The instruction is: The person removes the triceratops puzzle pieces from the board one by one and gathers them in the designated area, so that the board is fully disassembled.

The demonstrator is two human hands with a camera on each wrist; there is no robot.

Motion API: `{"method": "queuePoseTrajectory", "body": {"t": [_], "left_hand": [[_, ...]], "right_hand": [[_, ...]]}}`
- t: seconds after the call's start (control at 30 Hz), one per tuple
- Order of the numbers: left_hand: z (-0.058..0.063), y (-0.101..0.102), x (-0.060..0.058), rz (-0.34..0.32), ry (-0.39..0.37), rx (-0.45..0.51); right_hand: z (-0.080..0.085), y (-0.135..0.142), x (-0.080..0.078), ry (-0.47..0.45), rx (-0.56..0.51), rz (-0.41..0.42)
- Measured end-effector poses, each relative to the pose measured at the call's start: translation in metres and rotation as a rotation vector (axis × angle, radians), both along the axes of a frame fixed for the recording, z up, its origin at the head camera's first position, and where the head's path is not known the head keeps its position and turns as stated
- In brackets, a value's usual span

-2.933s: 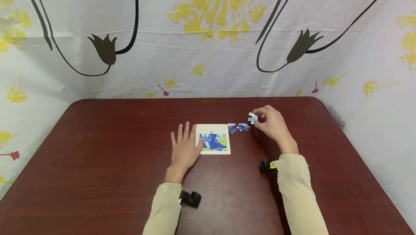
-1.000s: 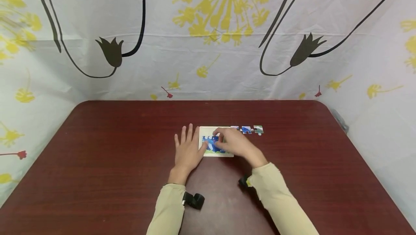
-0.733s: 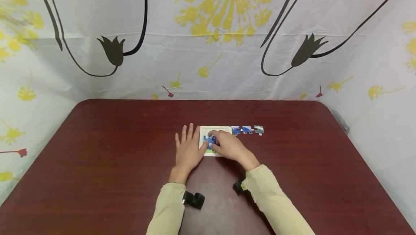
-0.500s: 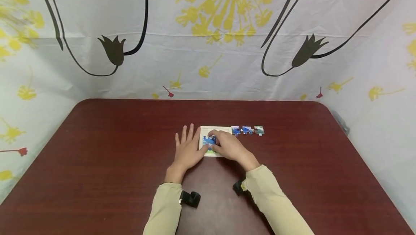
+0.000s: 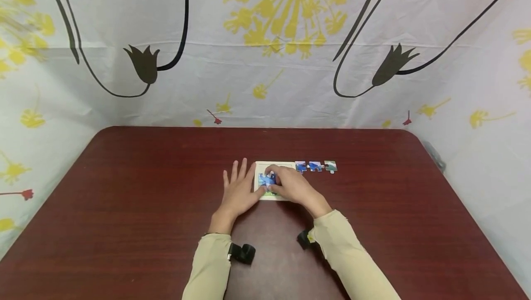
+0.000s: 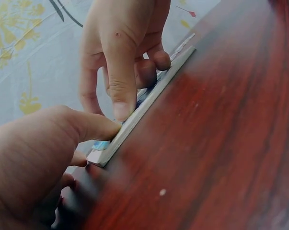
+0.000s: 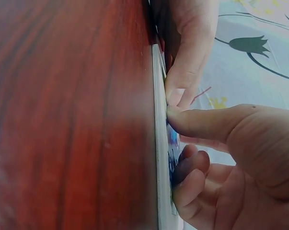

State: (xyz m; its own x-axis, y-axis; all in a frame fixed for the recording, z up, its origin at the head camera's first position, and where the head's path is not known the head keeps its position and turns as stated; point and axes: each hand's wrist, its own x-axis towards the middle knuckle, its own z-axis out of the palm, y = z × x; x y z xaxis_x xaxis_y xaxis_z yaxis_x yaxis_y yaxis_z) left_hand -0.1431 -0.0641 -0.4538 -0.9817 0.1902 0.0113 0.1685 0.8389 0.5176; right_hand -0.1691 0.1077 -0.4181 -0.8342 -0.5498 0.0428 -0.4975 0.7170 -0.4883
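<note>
Left hand lies spread against the puzzle frame at left, likely bracing it under the bent-fingered right hand, whose hold is unclear.

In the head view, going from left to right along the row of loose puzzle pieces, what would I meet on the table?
Left hand → puzzle frame → first blue piece → second blue piece → green and white piece.
</note>
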Motion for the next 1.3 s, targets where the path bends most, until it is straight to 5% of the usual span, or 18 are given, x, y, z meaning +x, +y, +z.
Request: {"method": "queuePoseTrajectory", "body": {"t": [0.77,1.03,1.3], "left_hand": [[-0.0023,0.0002,-0.0011,0.024,0.022,-0.001],[-0.002,0.0011,-0.0011,0.021,0.018,-0.007],[-0.0038,0.0004,-0.001,0.021,0.033,-0.017]], "right_hand": [[0.0031,-0.0075,0.0063,0.108,0.105,-0.051],[0.0024,-0.0069,0.0063,0.107,0.076,-0.06],[0.0014,-0.0085,0.005,0.203,0.051,-0.052]]}}
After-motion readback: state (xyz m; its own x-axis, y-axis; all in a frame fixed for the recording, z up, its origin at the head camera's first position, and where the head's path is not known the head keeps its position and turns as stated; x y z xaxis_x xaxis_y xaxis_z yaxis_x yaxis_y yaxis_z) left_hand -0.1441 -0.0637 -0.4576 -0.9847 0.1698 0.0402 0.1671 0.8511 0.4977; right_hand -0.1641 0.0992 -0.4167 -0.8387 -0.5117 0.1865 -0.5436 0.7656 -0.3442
